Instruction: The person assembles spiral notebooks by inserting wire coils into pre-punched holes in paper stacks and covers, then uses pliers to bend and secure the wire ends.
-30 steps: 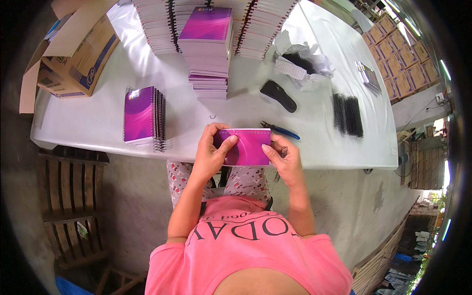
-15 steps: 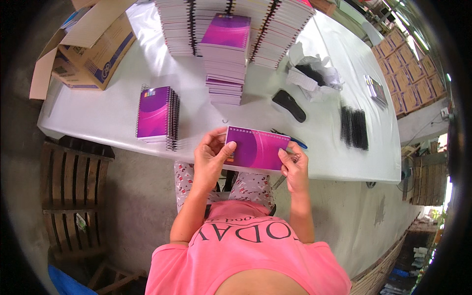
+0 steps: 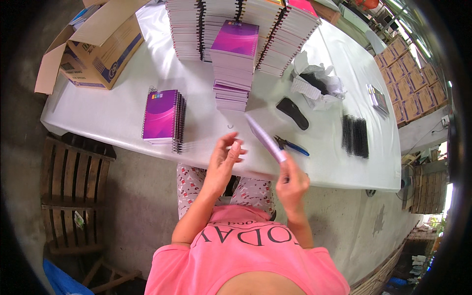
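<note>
A concrete floor (image 3: 142, 211) spreads under a table with a glossy white cover (image 3: 93, 115), and a slatted wooden chair (image 3: 76, 196) stands off its left side. Brown cartons (image 3: 413, 83) are stacked against the far right of the room.

An open cardboard box (image 3: 101, 59) sits at the table's left end, flaps spread; something blue and white (image 3: 81, 18) shows at its mouth, too little to identify. Right of the middle, crumpled white paper (image 3: 335, 89) cups a dark bundle (image 3: 314, 82), its details blurred. Black spiral binding coils (image 3: 355, 137) lie bare in a pile farther right.

The thin pale-purple notebook (image 3: 265, 138) is in the air above the table's near edge, seen almost edge-on and smeared by motion. The right hand (image 3: 293, 183) pinches its near end between thumb and fingers, so the notebook slants forward and to the left from that grip. The left hand (image 3: 226, 158) is released, fingers loosely bent, just left of the notebook and apart from it.

Blue-handled pliers (image 3: 296, 147) rest right of the notebook, with a black elongated object (image 3: 293, 113) beyond them. Forward of the hands rises a tall purple-covered stack (image 3: 232, 69); coil-bound purple notebooks (image 3: 161, 118) are piled to the left.
</note>
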A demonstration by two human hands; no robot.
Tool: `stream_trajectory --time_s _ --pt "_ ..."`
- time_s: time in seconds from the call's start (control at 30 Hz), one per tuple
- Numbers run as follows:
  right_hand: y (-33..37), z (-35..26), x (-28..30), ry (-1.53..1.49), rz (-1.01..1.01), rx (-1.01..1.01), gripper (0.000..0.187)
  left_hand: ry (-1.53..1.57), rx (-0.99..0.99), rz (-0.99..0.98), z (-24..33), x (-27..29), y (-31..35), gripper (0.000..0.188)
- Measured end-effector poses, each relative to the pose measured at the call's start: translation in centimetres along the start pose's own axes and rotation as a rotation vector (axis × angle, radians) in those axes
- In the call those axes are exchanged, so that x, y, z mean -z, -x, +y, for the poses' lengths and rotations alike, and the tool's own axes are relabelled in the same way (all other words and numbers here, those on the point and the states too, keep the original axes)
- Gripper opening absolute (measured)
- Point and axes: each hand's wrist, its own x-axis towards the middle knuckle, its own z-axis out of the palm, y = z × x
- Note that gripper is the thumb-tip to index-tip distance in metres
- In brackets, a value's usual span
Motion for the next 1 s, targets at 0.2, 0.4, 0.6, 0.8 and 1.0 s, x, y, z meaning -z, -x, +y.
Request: stream_trajectory --time_s 0.2,0.4,0.6,0.8,1.0 --pt "0.6 -2.6 0.1 0.214 -0.259 0.343 0.048 -0.135 0.047 -0.064 1.7 -0.2 -1.3 0.029" --pt "0.7 -1.9 0.6 -0.202 -0.435 -0.092 0.033 -0.785 -0.233 -0.193 3.6 0.8 -2.7 0.023" --pt "-1.9 1.6 3.8 -0.419 -0.399 -0.458 0.04 -1.344 -0.412 -0.176 4.2 0.2 -3.7 0.031" --pt "-1.7 3.5 3.1 -0.597 -0.363 -0.573 0.03 -1.559 -0.591 -0.166 -0.4 0.5 -3.6 0.038" --pt "-2.5 3.7 1.9 -0.589 -0.376 -0.537 0.022 -1.426 -0.866 -0.017 -3.1 0.7 -3.0 0.035"
